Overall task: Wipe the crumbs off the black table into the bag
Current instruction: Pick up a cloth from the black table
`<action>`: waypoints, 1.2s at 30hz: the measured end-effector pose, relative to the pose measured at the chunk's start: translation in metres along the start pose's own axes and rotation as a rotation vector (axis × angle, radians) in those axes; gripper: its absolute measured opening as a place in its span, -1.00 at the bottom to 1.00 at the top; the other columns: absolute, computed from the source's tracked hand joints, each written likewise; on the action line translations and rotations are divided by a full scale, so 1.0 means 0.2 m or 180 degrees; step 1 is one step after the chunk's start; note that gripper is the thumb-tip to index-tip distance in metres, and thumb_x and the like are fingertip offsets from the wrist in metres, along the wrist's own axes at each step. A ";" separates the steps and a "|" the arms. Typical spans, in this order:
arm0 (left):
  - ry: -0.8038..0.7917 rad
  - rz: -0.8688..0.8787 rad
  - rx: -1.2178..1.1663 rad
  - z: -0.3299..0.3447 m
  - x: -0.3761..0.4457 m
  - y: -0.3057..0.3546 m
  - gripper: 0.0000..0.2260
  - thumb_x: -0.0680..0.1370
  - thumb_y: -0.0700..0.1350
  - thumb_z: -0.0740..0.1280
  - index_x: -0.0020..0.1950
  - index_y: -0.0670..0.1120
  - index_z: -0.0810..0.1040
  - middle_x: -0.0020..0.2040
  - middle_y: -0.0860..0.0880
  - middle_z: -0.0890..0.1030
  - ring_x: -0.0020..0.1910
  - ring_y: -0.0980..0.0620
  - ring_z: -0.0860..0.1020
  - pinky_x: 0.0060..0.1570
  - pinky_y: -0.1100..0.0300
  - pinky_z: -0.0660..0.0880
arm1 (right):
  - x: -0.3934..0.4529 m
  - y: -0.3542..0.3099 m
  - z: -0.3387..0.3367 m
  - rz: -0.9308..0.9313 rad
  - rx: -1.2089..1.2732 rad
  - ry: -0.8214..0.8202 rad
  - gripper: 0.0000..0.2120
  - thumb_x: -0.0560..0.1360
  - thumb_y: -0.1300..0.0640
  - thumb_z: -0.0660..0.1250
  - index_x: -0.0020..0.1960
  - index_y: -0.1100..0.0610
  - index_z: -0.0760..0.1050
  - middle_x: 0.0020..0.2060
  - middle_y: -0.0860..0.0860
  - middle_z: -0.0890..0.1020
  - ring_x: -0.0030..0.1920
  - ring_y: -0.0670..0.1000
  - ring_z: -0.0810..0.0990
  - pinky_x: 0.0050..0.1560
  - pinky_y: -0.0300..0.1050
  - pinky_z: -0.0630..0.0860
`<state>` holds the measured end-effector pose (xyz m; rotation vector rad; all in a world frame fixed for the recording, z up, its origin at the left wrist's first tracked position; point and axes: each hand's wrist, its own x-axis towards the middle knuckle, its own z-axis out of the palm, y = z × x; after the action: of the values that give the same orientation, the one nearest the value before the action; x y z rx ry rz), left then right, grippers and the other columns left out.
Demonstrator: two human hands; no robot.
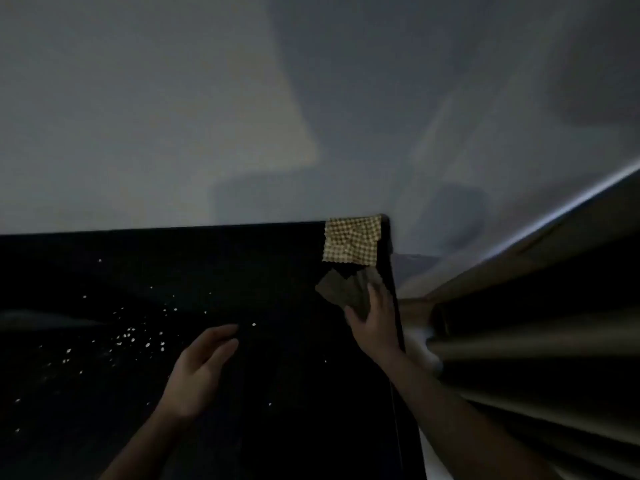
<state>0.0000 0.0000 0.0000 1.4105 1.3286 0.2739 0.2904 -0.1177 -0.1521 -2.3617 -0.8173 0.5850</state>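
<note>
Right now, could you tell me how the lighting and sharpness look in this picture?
Head view: dim and soft; the black table swallows detail, pale crumbs stand out, the right hand on a dark cloth is murky.

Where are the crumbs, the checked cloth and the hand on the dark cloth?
crumbs (131, 336): head view, thick patch of white specks.
checked cloth (351, 242): head view, its middle.
right hand (375, 315): head view, its back.

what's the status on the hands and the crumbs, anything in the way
Left hand open above the black table. Right hand on dark cloth near table's far right corner. Crumbs still scattered left; nothing blocking them.
</note>
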 end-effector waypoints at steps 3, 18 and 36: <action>0.0119 -0.0052 0.0059 -0.04 -0.02 -0.05 -0.81 0.60 -0.18 0.36 0.16 0.03 0.65 0.03 0.14 0.71 -0.01 0.28 0.64 -0.04 0.44 0.51 | 0.16 -0.01 0.17 0.0268 -0.0462 -0.0261 -0.07 0.45 -0.37 0.30 0.65 0.11 0.16 0.58 0.25 0.25 0.58 0.36 0.19 0.55 0.35 0.17; 0.0196 -0.0258 -0.0092 -0.48 -0.30 -0.25 -0.77 0.59 -0.22 0.37 0.20 0.02 0.65 0.08 0.08 0.72 0.09 0.17 0.66 0.05 0.35 0.54 | -0.25 -0.14 0.28 -0.0094 0.0068 -0.0534 -0.71 0.70 0.17 0.19 0.34 0.07 0.60 0.20 0.02 0.67 0.23 0.08 0.64 0.24 -0.03 0.55; -0.0347 -0.0020 -0.0178 -1.28 -0.61 -0.81 -0.79 0.61 -0.03 0.33 0.21 0.18 0.63 0.08 0.12 0.70 0.15 0.21 0.62 0.31 0.03 0.47 | -1.03 -0.61 0.67 0.0635 -0.0128 -0.0092 -0.67 0.64 0.07 0.31 0.40 -0.06 0.55 0.24 -0.02 0.67 0.22 0.05 0.65 0.21 -0.05 0.55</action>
<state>-0.3257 -0.0023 0.0209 1.3553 1.2272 0.2250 0.0165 -0.1247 -0.1311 -2.4947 -0.6145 0.6911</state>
